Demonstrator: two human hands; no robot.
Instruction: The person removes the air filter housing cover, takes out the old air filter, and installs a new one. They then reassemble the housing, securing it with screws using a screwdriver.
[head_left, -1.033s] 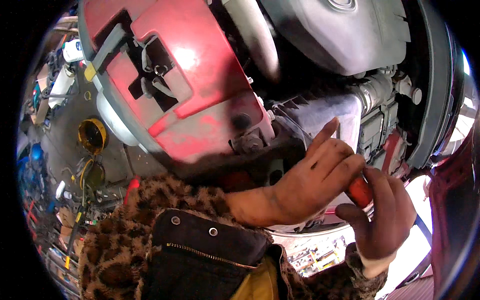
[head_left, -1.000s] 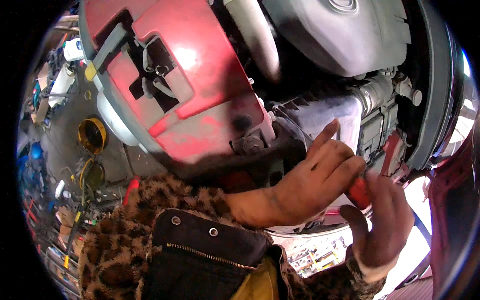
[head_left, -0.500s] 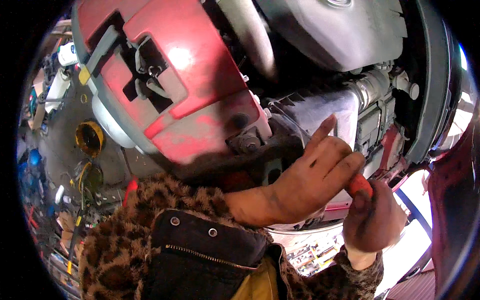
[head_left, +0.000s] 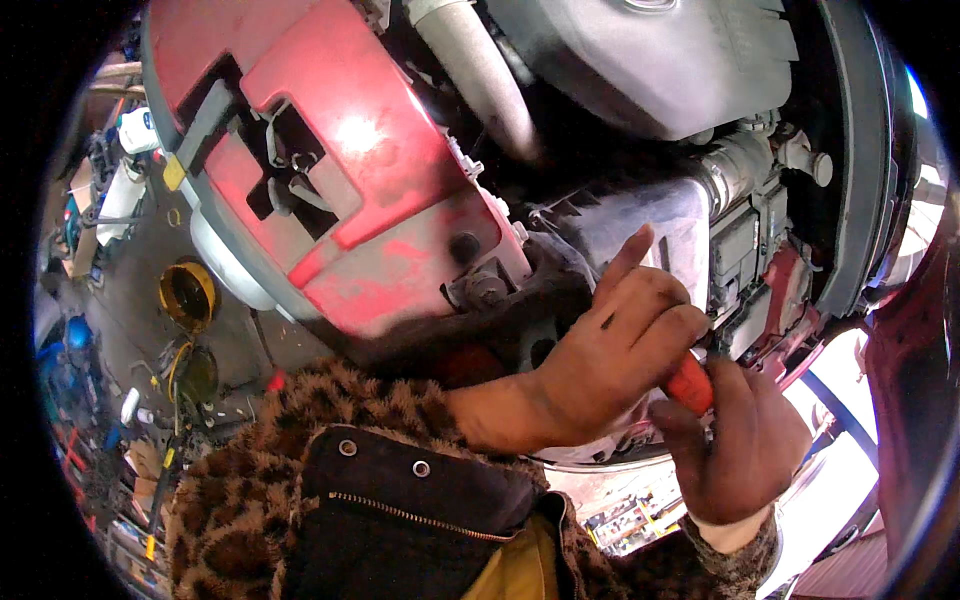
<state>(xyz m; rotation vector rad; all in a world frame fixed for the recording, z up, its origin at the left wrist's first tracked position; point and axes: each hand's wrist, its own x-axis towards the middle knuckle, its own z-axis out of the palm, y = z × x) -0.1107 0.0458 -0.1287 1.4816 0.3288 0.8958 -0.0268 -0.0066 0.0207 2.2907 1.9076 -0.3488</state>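
Note:
My left hand (head_left: 615, 355) reaches in over the engine bay, its index finger extended and its other fingers curled onto an orange-red, rounded, handle-like piece (head_left: 690, 385). Most of that piece is hidden, so its exact kind does not show. My right hand (head_left: 745, 445) bends around the piece's lower end, thumb on one side and fingers on the other. Just beyond my left fingertip lies a grey plastic housing (head_left: 650, 215) with a ribbed intake hose (head_left: 738, 170) joined to it. A faded red plastic cover (head_left: 400, 170) spans the car's front, left of my hands.
A grey engine cover (head_left: 670, 75) and a pale pipe (head_left: 480, 80) fill the far side. Dark red bodywork (head_left: 915, 390) rises at the right. Down on the left floor stand a yellow round container (head_left: 188, 298), a white jug (head_left: 138, 130) and scattered tools.
Both hands have shifted slightly left with the orange-red piece. My right thumb has moved away from the fingers, and more of the piece shows. The whole view has shifted a little.

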